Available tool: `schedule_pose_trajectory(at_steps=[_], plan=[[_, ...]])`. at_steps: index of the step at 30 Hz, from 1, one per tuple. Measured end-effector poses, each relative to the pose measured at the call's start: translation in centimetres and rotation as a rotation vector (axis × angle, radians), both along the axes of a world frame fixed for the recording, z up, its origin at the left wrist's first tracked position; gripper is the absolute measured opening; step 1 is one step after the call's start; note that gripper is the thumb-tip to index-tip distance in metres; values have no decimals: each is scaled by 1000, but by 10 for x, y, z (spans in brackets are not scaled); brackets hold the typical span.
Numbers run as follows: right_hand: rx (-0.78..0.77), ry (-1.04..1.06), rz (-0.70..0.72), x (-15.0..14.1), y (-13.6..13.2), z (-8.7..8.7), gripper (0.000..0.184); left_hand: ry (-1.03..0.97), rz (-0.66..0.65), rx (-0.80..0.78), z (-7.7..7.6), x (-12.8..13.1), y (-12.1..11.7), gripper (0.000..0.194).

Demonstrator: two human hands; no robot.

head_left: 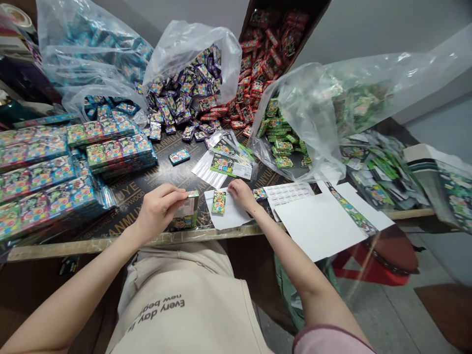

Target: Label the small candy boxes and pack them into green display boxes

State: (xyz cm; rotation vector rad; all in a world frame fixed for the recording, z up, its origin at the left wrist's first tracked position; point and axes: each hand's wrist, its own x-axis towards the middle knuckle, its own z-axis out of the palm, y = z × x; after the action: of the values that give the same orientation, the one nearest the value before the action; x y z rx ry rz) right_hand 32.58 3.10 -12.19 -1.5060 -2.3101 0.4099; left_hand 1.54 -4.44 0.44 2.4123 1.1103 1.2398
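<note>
Just below the frame's centre, the green packet (219,201) lay upright-lengthwise, left of your nearer right hand (241,194), whose grip I could not tell; your left hand (157,206) pinched the windowed box (189,219).

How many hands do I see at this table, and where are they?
2. The left hand has its fingers on the top of a package; the right hand is over a white sheet, beside a small green box. No other hands show.

The left hand (157,205) holds a carton (187,217) near 1 small green box (219,202).
</note>
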Motion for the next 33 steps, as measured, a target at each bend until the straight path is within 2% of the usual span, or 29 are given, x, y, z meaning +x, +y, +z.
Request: schedule_pose_trajectory(at_steps=[6,9,11,14,16,18,21,23,26,33], plan=[[-55,85,-101,4,9,0,11,-49,18,-25,1,0,-1,8],[-71,134,-125,5,12,12,7,-86,-22,-23,-2,0,-1,9],[-46,206,-141,-2,12,31,5,-76,-37,-41,-1,-1,-2,10],[-74,497,-92,-29,5,79,13,-23,-18,-103,2,-6,-3,13],[-243,675,49,-55,-3,116,19,5,4,-137,5,-9,-3,16],[-459,707,216,-82,-11,147,22,-10,10,-146,6,-12,-3,17],[-695,625,396,-117,-17,173,25,-100,11,-126,5,-13,-4,12],[-756,558,460,-133,-15,175,26,-151,12,-114,3,-13,-4,12],[-768,468,506,-144,-7,170,25,-183,8,-95,2,-13,-4,12],[-775,443,488,-148,-1,165,25,-187,12,-95,6,-12,-6,12]])
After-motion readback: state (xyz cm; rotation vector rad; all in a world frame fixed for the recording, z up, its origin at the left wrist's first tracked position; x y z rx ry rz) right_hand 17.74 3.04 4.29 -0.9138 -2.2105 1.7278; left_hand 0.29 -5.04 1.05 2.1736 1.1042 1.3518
